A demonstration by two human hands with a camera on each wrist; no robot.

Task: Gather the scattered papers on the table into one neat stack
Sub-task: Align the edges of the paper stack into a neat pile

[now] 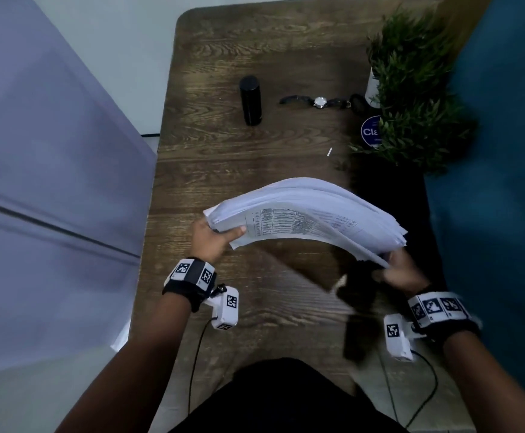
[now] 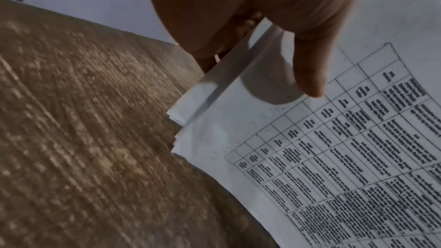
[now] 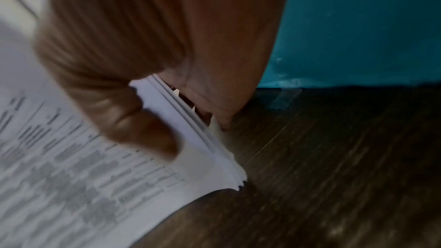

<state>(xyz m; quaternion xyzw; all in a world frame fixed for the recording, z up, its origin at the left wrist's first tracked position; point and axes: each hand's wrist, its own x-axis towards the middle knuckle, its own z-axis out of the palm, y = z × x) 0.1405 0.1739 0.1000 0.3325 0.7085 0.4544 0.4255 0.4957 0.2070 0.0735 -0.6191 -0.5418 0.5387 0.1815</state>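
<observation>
From the head view, a dark wood-grain desk [image 1: 223, 157] runs away from the person, with a pale lilac wall or panel to the left and a teal wall on the right. At the far side stand a black cylinder [image 1: 250, 100], a wristwatch [image 1: 320, 102] lying flat, a leafy green plant [image 1: 411, 89] in the right corner, and a round blue sticker [image 1: 371, 131] partly under its leaves. A small white sliver [image 1: 329, 152] lies nearer the middle. The stack of papers [image 1: 305, 214] is held above the near half of the desk, bowed upward in an arch, its top sheet printed with a table. The left hand [image 1: 212, 240] grips its left end, thumb on top; the right hand [image 1: 401, 273] grips the lower right end. Both wrists wear black bands with square-patterned markers.

In the left wrist view, the left hand [image 2: 250, 12] pinches the paper stack's [image 2: 334, 157] corner, thumb [image 2: 310, 67] pressed on the printed grid, fingers beneath. Sheet edges at the corner are slightly uneven. The desk's [image 2: 83, 129] grain blurs below.

In the right wrist view, the right hand [image 3: 155, 44] clamps the blurred stack [image 3: 95, 186], thumb [image 3: 143, 129] on top, the layered edges fanned just above the dark desk [image 3: 334, 176] beside the teal wall.
</observation>
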